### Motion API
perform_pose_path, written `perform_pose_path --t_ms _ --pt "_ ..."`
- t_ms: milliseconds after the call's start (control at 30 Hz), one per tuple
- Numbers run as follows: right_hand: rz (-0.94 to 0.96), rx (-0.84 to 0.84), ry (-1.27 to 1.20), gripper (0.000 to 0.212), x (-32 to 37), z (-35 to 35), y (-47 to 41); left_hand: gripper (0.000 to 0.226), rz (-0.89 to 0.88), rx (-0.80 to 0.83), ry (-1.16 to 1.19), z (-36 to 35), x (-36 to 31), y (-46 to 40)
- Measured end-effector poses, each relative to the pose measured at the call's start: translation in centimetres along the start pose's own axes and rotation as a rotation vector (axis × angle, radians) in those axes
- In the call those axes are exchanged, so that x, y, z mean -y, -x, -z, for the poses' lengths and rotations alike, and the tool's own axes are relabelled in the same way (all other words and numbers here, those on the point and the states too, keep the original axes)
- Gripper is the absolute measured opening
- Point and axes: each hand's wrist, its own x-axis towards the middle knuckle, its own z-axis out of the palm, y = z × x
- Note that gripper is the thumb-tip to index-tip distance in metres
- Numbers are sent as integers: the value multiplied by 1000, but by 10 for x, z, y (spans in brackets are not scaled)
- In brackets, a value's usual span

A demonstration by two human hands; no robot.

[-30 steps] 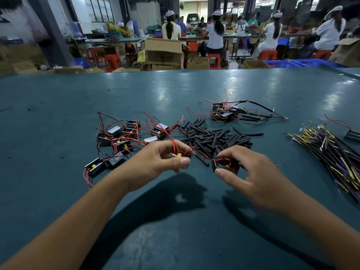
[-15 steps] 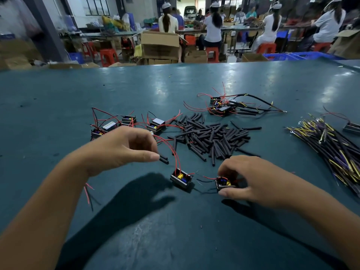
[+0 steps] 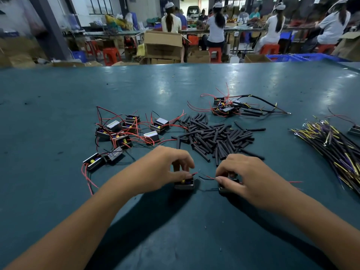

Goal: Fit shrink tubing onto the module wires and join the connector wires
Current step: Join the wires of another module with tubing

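Observation:
Two small black modules lie side by side near the table's front. My left hand [image 3: 167, 166] pinches the left module [image 3: 184, 184] from above. My right hand [image 3: 247, 175] covers most of the right module [image 3: 224, 189], and its thumb and finger pinch a thin red wire [image 3: 209, 177] that runs between the two modules. A heap of short black shrink tubes [image 3: 214, 138] lies just beyond both hands. Several more modules with red and black wires [image 3: 124, 131] sit at the left. A bundle of black, yellow and purple connector wires [image 3: 335, 147] lies at the right.
A cluster of modules joined to black sleeved wires [image 3: 233, 107] lies at the back centre of the green table [image 3: 58, 98]. One lone module [image 3: 354, 130] rests at the far right edge. People sit at benches beyond the table, among cardboard boxes and red stools.
My left hand came back from the left to the near module and gripped it. My right hand stayed on its module and now pinches a red wire.

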Motion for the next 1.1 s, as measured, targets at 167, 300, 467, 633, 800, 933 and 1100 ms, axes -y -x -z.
perform_pose_path --t_ms 167,300,467,633,800,933,1100 --pt "-62 -24 -74 7 -4 3 -2 3 28 5 48 -7 2 -1" --pt "-280 -242 -134 9 -30 16 -3 10 22 -41 74 -19 -2 -3" --pt "-408 -196 -30 13 -49 18 -3 10 2 -72 68 -27 -4 -3" --pt "-435 -177 37 18 -47 9 -6 15 -14 -28 110 -25 -3 -4" --pt "-508 -92 63 38 -44 5 -6 15 -5 -9 136 -24 -2 -3" --pt "-536 -47 49 28 -41 4 -9 12 -31 -42 143 -25 -3 -4" --pt "-572 -10 22 11 -38 5 -10 14 -26 -11 187 -25 -5 -3"
